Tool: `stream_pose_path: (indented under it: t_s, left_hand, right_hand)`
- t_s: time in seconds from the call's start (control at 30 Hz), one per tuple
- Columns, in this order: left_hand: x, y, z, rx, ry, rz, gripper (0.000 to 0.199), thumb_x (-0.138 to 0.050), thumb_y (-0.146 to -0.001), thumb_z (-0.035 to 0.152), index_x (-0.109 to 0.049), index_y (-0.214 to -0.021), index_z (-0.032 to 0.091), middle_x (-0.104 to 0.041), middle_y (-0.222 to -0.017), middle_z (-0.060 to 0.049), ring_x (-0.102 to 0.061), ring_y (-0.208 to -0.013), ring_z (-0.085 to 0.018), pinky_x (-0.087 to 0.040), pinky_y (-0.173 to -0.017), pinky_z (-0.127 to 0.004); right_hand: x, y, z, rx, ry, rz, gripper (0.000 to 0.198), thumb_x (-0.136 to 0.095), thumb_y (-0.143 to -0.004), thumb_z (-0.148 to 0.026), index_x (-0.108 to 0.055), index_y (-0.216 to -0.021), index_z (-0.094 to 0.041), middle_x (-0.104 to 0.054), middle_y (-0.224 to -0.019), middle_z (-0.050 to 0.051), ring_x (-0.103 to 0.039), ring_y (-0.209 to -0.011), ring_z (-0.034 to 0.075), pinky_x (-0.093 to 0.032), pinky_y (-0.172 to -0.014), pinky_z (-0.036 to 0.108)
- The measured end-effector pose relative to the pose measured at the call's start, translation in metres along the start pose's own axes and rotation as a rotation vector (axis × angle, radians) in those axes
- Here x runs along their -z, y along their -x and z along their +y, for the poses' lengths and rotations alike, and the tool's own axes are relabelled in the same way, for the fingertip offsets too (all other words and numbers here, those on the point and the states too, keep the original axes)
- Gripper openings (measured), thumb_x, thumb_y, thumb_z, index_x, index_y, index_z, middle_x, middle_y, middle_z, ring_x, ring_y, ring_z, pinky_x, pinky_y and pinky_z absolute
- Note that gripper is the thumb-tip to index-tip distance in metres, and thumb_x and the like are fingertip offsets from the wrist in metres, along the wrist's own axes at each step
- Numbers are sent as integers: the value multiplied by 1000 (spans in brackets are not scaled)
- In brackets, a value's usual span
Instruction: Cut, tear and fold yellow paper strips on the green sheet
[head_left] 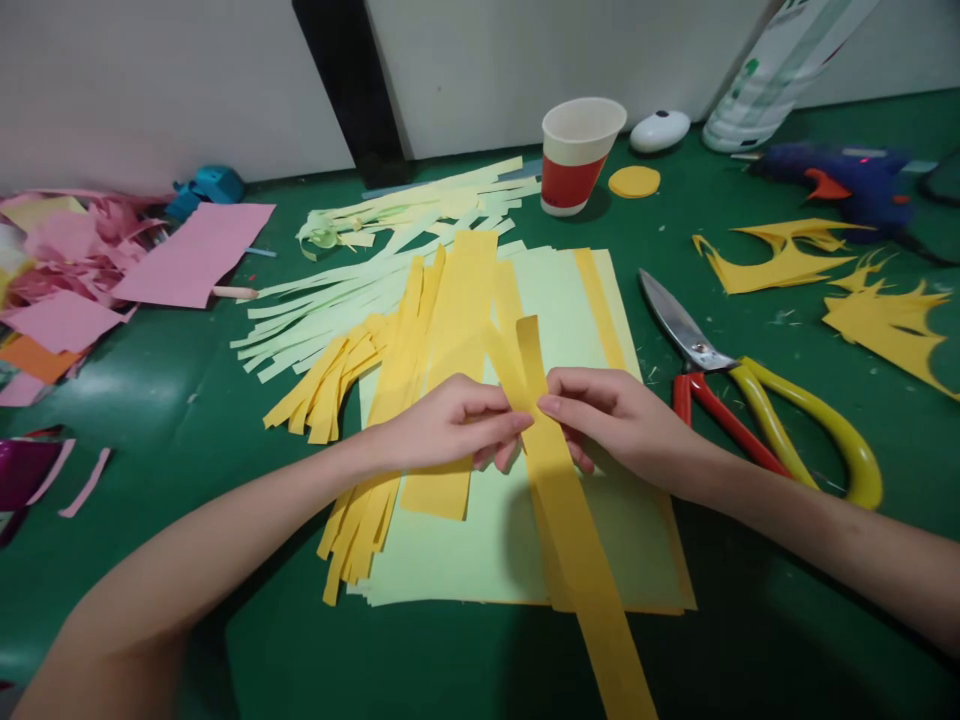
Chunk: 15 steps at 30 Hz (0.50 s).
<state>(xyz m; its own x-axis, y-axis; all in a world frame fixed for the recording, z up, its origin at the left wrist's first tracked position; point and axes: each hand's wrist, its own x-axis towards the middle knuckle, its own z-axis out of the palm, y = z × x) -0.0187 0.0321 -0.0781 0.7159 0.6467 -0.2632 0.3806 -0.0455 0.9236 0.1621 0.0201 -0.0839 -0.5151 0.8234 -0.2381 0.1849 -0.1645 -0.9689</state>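
Observation:
A long yellow paper strip (581,530) is pinched between both my hands, its lower end reaching past the bottom of the view. My left hand (472,425) closes on its left edge and my right hand (600,410) on its right edge. Above the fingers the paper parts into two narrow ends. Beneath lie pale green sheets (465,560), with more yellow strips (367,510) and a wider yellow piece (469,310) on top. Pale green cut strips (322,310) fan out to the upper left.
Scissors (701,350) with red and yellow handles lie at the right. Yellow scraps (795,255), a blue glue gun (840,180), a paper cup (574,180), a yellow disc (634,181), a white mouse-like object (660,131) and a bottle (765,90) stand behind. Pink paper (199,255) lies left.

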Motion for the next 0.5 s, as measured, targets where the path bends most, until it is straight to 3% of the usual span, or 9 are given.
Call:
stream_pose_path:
  t_s: [0.33,0.5]
  left_hand:
    - [-1,-1,-1,-2,138,132,37,-44,-86,27,-52,-54,12,-56,-49,1,-50,-40,-4,-42,-44,-16]
    - [-2,-2,-2,-17,166,139,32,-47,-84,29,-48,-57,13,-56,-51,2,-51,-42,-5,-41,-44,-16]
  right_hand:
    - [-1,-4,5,-29,-118,99,26,-46,-82,-29,-41,-59,-20,-43,-46,-6,-46,-38,6,-39,-40,20]
    - [-1,-3,1,44,0,79,24,-47,-81,-26,-43,-58,-20,-39,-43,-7,-42,-38,6,-33,-40,20]
